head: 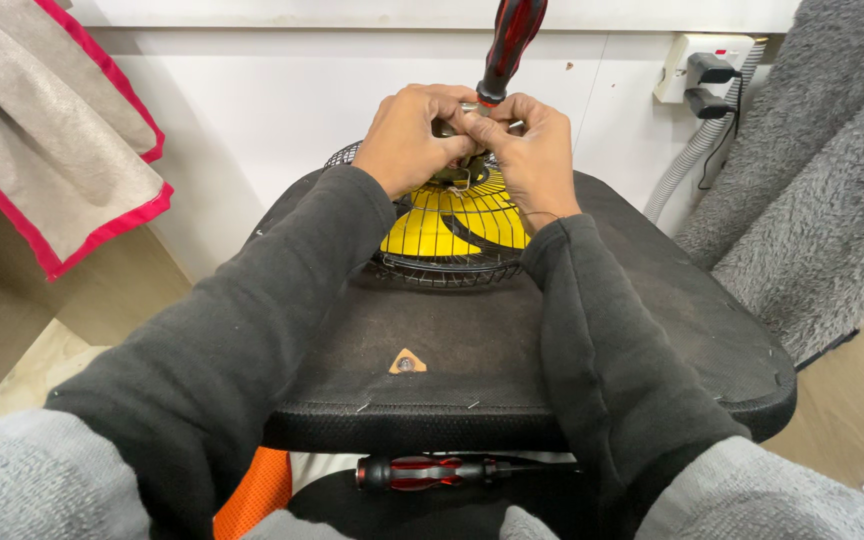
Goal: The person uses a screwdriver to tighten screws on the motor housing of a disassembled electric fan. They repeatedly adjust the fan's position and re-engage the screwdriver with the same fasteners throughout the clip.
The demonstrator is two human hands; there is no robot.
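A small fan with yellow blades (452,225) inside a black wire guard (447,268) lies on a black padded seat (472,350). My left hand (407,140) and my right hand (532,150) meet over the fan's hub, fingers pinched around a small metal part there. A red-and-black screwdriver (510,45) stands upright from that spot, its handle rising between my hands; my right hand's fingers touch its lower shaft. The hub itself is hidden under my fingers.
A second red-and-black screwdriver (427,472) lies below the seat's front edge near an orange piece (252,495). A grey cloth with red trim (62,140) hangs at left. A wall socket with plugs (707,70) and a grey fleece (822,180) are at right.
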